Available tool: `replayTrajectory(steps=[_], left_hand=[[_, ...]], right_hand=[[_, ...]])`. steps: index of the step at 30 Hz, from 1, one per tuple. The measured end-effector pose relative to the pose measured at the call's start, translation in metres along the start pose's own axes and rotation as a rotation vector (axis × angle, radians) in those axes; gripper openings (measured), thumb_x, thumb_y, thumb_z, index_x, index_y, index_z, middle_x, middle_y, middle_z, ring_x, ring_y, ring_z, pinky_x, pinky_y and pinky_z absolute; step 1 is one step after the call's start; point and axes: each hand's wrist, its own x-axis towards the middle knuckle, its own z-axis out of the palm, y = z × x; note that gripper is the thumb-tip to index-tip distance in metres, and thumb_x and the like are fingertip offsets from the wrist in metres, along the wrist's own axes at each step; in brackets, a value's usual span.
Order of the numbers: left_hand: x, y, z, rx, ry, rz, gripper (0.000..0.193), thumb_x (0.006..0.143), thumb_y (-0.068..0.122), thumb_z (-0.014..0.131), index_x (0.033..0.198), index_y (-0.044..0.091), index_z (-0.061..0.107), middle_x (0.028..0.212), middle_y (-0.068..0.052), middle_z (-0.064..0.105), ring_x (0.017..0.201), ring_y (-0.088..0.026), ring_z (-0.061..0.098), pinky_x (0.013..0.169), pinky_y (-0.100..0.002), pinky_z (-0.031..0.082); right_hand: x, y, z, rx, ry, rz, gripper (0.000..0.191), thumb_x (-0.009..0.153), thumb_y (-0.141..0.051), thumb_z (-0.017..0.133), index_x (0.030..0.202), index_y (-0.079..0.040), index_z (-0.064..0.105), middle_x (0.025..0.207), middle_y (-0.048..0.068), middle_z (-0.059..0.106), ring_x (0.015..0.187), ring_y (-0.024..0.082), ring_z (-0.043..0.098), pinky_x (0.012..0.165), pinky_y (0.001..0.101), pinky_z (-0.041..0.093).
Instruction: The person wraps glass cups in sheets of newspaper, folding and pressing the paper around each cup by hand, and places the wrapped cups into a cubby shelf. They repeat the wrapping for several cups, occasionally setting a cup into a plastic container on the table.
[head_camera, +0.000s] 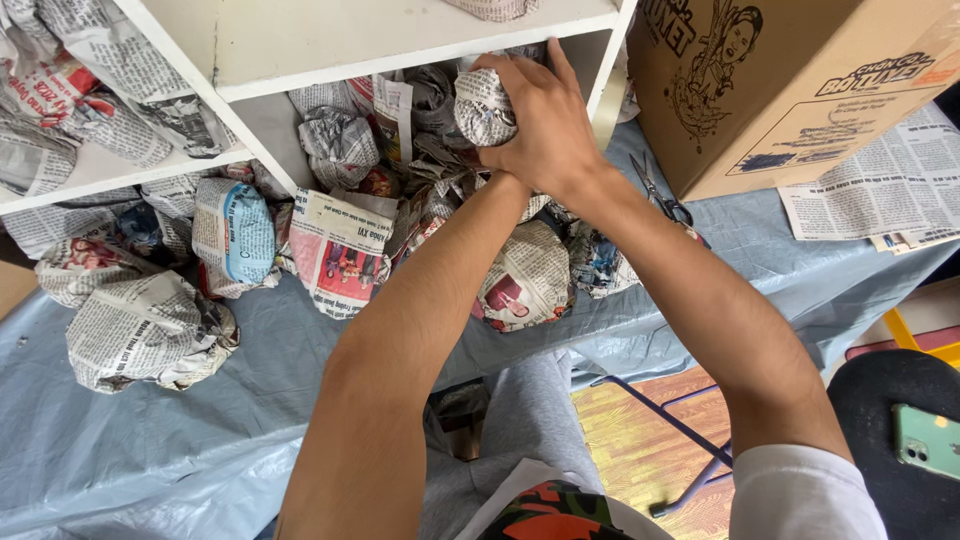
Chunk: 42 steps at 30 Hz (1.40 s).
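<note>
A table under a blue-grey plastic sheet (150, 440) carries newspaper-wrapped bundles (145, 330), scissors (662, 195), a cardboard box (790, 80) and a white shelf unit (400, 35).

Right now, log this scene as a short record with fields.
Setting: table under a grey-blue plastic sheet, white shelf unit on top
Right hand: presses a newspaper-wrapped bundle into the shelf opening
Left hand: hidden behind the right hand
Around: more wrapped bundles, scissors, cardboard box, loose newspaper sheets
Lower right: green phone
</note>
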Motion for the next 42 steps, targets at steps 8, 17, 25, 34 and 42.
replayTrajectory(steps=[8,17,25,34,42], left_hand=[[0.013,0.018,-0.024,-0.409,0.114,-0.03,0.084,0.094,0.045,0.062,0.16,0.011,0.022,0.159,-0.01,0.03,0.148,-0.021,0.025,0.12,-0.035,0.02],[-0.018,0.044,0.018,-2.459,0.596,0.213,0.039,0.095,0.017,0.066,0.131,0.004,0.06,0.139,-0.015,0.06,0.13,-0.029,0.055,0.114,-0.043,0.041],[-0.039,0.045,0.036,-2.691,0.375,0.026,0.057,0.075,0.012,0.075,0.13,0.005,0.062,0.125,-0.016,0.068,0.121,-0.031,0.062,0.109,-0.041,0.05],[-0.039,0.071,0.019,-2.792,-0.109,0.385,0.075,0.086,0.017,0.069,0.154,0.029,0.039,0.153,-0.009,0.045,0.138,-0.032,0.046,0.113,-0.051,0.033],[-0.047,0.074,0.018,-2.706,0.001,0.535,0.035,0.091,0.005,0.062,0.123,0.017,0.071,0.132,-0.012,0.066,0.127,-0.031,0.058,0.115,-0.051,0.036]], right_hand=[[-0.005,0.022,0.028,-0.117,-0.036,0.095,0.09,0.06,-0.026,0.093,0.135,0.001,0.053,0.112,0.025,0.071,0.11,0.045,0.065,0.116,0.0569,0.031],[0.01,0.065,0.06,0.054,0.063,0.374,0.088,0.062,-0.022,0.094,0.133,0.008,0.051,0.113,0.03,0.069,0.098,0.047,0.069,0.089,0.0507,0.055],[0.029,0.098,0.072,0.056,0.025,0.609,0.069,0.07,-0.031,0.094,0.117,0.008,0.062,0.1,0.026,0.074,0.089,0.036,0.075,0.086,0.0424,0.058],[0.034,0.102,0.069,-0.037,0.068,0.515,0.057,0.074,-0.037,0.091,0.114,-0.002,0.071,0.099,0.022,0.075,0.089,0.038,0.073,0.086,0.0451,0.057],[0.041,0.105,0.067,-0.066,0.034,0.544,0.054,0.073,-0.04,0.09,0.113,-0.009,0.072,0.102,0.018,0.074,0.092,0.04,0.072,0.086,0.0462,0.056]])
